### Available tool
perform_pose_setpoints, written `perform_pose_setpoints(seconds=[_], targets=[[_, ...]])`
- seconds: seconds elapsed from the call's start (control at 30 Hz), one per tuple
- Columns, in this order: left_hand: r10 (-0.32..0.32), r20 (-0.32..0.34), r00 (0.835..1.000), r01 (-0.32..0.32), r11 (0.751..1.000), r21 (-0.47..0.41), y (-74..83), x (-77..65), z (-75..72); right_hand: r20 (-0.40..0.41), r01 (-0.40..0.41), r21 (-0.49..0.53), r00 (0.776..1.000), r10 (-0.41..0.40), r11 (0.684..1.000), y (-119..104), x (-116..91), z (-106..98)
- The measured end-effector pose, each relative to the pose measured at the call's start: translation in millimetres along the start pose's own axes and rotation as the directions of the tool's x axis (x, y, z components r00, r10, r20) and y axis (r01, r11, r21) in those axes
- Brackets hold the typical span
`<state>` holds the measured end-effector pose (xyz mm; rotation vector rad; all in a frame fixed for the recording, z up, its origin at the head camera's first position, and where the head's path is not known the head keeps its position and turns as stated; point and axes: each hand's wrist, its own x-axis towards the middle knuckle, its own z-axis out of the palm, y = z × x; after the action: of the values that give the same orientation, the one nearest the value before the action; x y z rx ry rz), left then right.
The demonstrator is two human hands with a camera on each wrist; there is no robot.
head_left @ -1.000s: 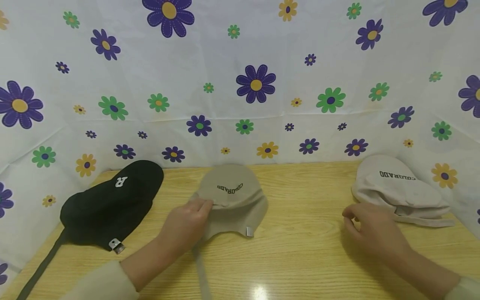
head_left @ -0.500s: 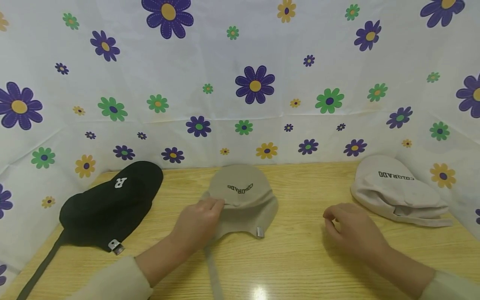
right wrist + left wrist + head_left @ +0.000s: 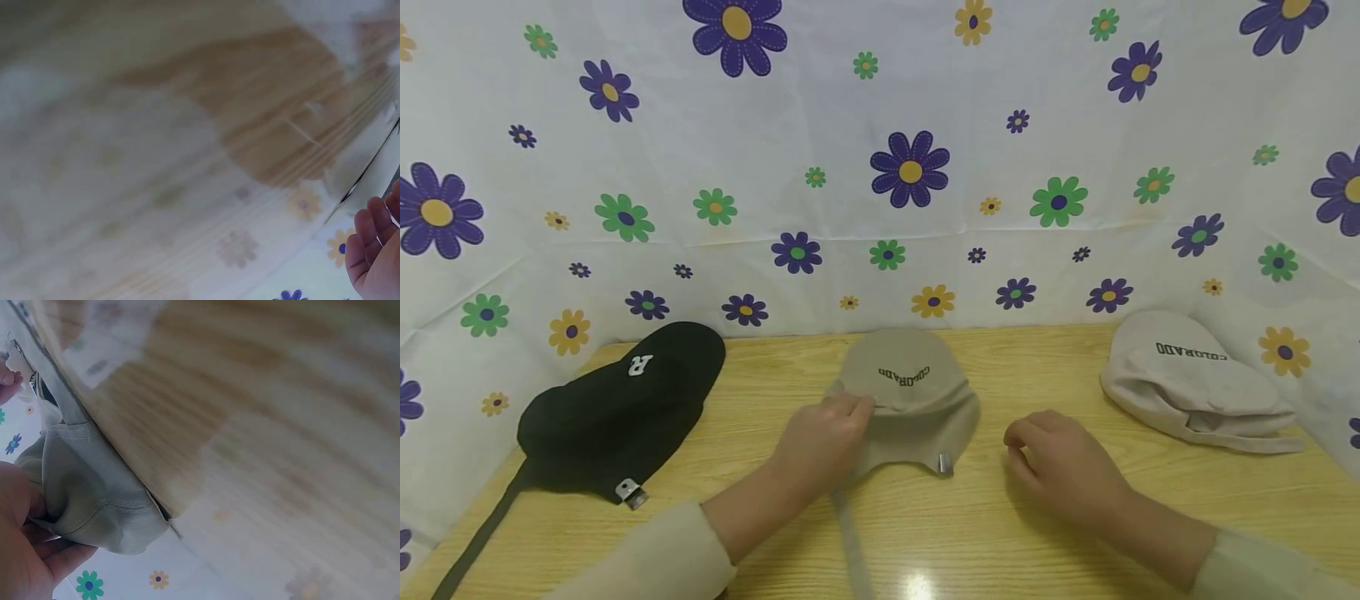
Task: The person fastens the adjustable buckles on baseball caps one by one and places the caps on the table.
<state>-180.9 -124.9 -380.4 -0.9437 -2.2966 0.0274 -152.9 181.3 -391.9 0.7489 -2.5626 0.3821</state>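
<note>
In the head view my left hand (image 3: 822, 442) pinches the left edge of an olive-beige baseball cap (image 3: 898, 354) lettered COLORADO, its back strap trailing toward me. A small metal buckle (image 3: 944, 463) shows at the cap's right rear. From the left wrist view, thumb and fingers hold a fold of the cap's fabric (image 3: 112, 500). To the right of this cap, my right hand (image 3: 1063, 462) hovers over the table with loosely curled fingers, holding nothing. The right wrist view shows its fingers (image 3: 369, 228) bent, with nothing between them.
A black cap (image 3: 617, 408) with a white R lies at the left, its strap running toward the front edge. At the far right sits a pale cap (image 3: 1195, 383), also lettered COLORADO. Behind the wooden table (image 3: 955, 533) hangs a flowered white cloth (image 3: 842, 108).
My left hand has slid the beige cap to the right. My right hand has moved left, away from the pale cap. The black and pale caps stay in place.
</note>
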Motion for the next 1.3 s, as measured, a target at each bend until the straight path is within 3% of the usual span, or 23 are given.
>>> perform_pose_setpoints(seconds=[0.37,0.7,0.93,1.13,1.3], targets=[[0.024,-0.039,0.999,-0.024,1.0,0.013,11.3,13.0,6.8,0.051,0.019,0.033,0.998,-0.021,0.999,-18,10,10],[0.003,0.024,1.0,-0.003,1.0,-0.008,18.0,19.7,8.7,0.068,0.026,0.032,0.997,-0.028,0.999,-27,14,13],[-0.058,-0.031,0.998,0.053,0.989,-0.137,13.6,14.6,7.3,0.048,0.052,0.015,0.997,-0.052,0.999,-27,15,13],[-0.082,-0.089,0.993,0.063,0.978,-0.197,8.3,6.3,3.4,0.042,0.092,0.006,0.995,-0.093,0.996,-25,14,14],[-0.17,-0.094,0.981,0.143,0.96,-0.242,4.7,-5.0,-1.4,0.086,0.106,0.022,0.99,-0.107,0.994,-25,15,15]])
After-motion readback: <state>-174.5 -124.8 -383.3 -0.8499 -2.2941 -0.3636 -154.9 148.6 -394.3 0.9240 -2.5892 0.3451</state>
